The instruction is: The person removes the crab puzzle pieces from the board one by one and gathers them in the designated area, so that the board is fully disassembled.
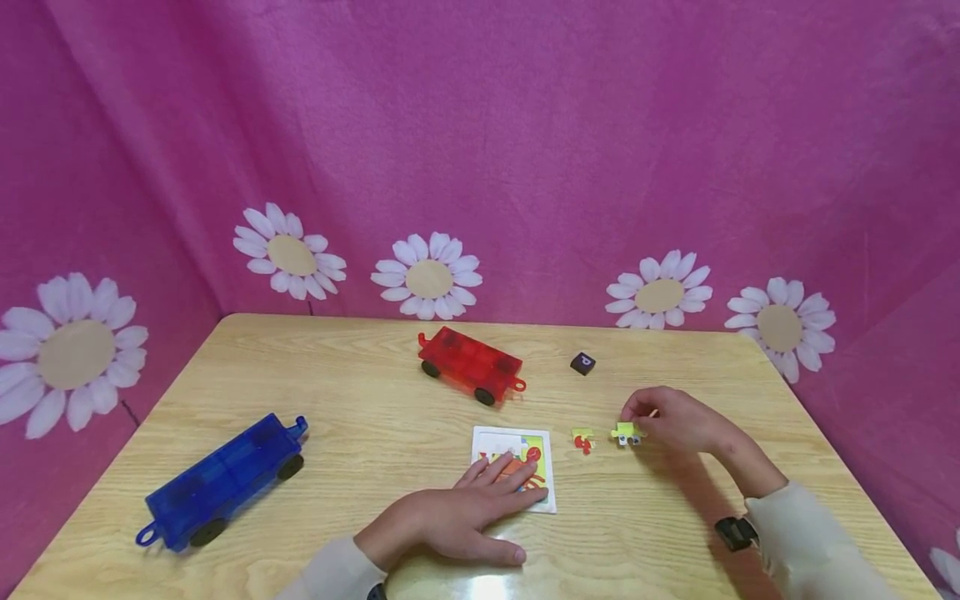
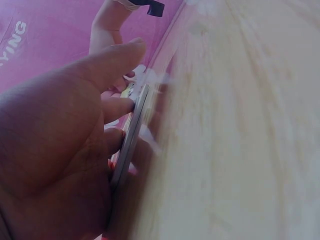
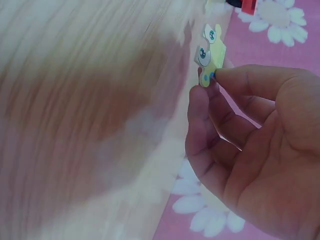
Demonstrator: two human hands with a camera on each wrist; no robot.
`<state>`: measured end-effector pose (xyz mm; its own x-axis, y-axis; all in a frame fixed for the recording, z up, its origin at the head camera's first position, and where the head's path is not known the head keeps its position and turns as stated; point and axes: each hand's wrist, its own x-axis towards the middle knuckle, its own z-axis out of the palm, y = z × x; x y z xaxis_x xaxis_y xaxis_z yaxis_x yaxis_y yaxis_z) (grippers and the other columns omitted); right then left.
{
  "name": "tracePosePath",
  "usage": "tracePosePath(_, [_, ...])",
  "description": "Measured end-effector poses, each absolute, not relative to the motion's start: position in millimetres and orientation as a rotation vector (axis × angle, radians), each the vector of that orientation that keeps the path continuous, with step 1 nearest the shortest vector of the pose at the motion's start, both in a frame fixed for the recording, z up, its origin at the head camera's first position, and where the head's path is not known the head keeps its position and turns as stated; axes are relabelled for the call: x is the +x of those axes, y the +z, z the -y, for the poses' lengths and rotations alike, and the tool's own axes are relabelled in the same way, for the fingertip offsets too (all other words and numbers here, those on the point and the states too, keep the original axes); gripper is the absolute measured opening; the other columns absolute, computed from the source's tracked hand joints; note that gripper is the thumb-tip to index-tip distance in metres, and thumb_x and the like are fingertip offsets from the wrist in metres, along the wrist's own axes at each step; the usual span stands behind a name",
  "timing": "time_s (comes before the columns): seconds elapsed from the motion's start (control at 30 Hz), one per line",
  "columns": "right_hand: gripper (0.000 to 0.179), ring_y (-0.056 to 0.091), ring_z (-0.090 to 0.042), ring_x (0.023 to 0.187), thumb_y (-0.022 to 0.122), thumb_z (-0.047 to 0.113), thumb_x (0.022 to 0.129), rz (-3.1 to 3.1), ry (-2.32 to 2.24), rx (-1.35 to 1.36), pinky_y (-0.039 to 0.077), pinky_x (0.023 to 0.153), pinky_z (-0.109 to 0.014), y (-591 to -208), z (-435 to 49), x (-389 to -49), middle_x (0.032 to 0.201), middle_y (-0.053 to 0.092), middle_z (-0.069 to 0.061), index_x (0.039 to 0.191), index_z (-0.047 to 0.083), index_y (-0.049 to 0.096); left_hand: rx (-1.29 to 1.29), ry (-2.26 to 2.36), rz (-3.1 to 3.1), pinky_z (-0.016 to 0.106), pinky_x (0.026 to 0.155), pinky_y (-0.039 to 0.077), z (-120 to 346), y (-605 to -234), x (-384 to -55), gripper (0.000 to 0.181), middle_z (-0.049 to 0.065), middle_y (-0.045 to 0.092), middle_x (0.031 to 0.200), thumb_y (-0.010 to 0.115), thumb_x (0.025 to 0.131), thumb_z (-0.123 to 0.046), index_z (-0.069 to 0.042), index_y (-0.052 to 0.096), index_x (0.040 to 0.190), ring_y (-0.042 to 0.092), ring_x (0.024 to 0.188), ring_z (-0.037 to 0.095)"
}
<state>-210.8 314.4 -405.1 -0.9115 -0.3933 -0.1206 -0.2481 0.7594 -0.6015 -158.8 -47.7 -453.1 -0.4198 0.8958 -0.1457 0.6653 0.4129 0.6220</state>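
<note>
My left hand lies with straight, spread fingers on a small white-framed puzzle board, covering its lower part. The board shows a red and yellow-green picture, with a white area at its upper left. In the right wrist view, my right hand pinches a yellow-green puzzle piece with two printed eyes between thumb and fingertips. The head view has that hand to the right of the board, low over the table. Between the board and that hand lies a loose red and yellow puzzle piece.
A red toy wagon stands behind the board, and a blue toy wagon stands at the left. Toward the back right lies a small black tile with a white mark. A pink flowered cloth hangs behind the wooden table.
</note>
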Motion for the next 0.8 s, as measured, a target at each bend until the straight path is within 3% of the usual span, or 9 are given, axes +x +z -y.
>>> tracePosePath(0.8, [0.011,0.054,-0.019,0.081,0.060,0.000,0.098,-2.733,-0.849,-0.396,0.047,0.071,-0.036,-414.1,-326.9,-209.7,0.090,0.064,-0.001,0.098,0.006,0.070,1.323,0.690,-2.206,0.054,0.121,-0.005,48.5,-456.0,-159.7,0.075,-0.002,0.002,0.173,0.054,0.102,-0.056,-0.027,0.027,0.165,-0.010,0.156,0.028])
